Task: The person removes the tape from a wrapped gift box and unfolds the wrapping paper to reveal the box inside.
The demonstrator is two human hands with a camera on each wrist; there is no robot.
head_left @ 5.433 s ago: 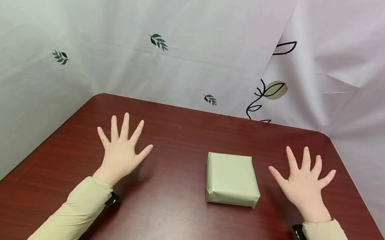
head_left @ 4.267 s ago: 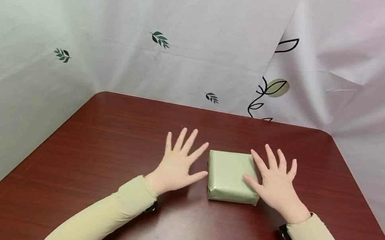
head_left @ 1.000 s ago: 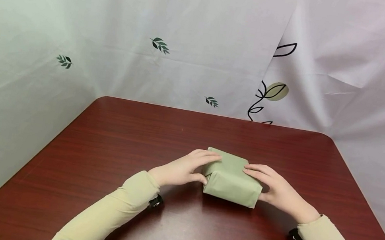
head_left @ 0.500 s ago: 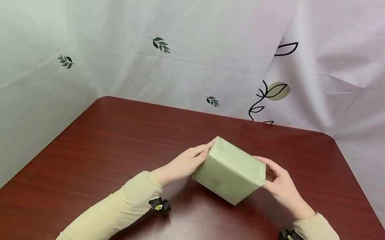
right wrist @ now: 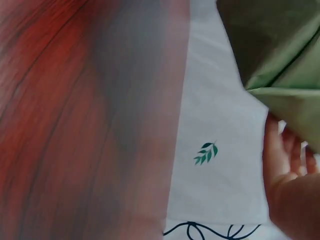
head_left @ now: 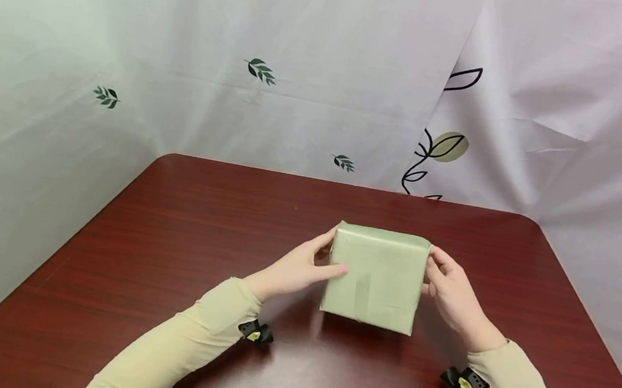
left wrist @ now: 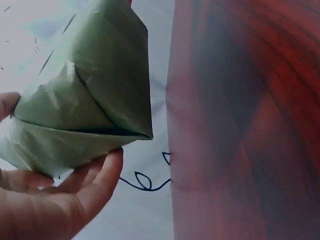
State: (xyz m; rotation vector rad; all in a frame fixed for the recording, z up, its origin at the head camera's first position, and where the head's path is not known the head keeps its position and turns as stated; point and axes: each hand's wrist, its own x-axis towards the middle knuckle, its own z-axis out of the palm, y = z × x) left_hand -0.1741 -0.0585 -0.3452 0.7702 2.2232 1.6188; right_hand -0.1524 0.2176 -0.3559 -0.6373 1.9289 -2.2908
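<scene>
A square box wrapped in pale green paper point(head_left: 381, 261) is tipped up above the table, one broad face towards the head camera. A strip of tape point(head_left: 362, 296) runs down that face. My left hand point(head_left: 298, 270) grips the left side, thumb across the broad face and fingers behind. At the upper right corner, my right hand point(head_left: 452, 295) holds the other side with bent fingers. Folded paper ends of the wrapped box point(left wrist: 90, 85) show in the left wrist view, the fingers below them. In the right wrist view, the right hand point(right wrist: 290, 175) lies against the box's lower edge.
The dark red wooden table point(head_left: 216, 208) has rounded far corners. White curtains point(head_left: 318, 39) with leaf prints hang behind it and along both sides. A black wrist device point(head_left: 256, 331) is strapped under each sleeve.
Both hands, first spread apart, have come in and taken hold of the box. It has been raised from lying flat and turned, so its taped face now shows.
</scene>
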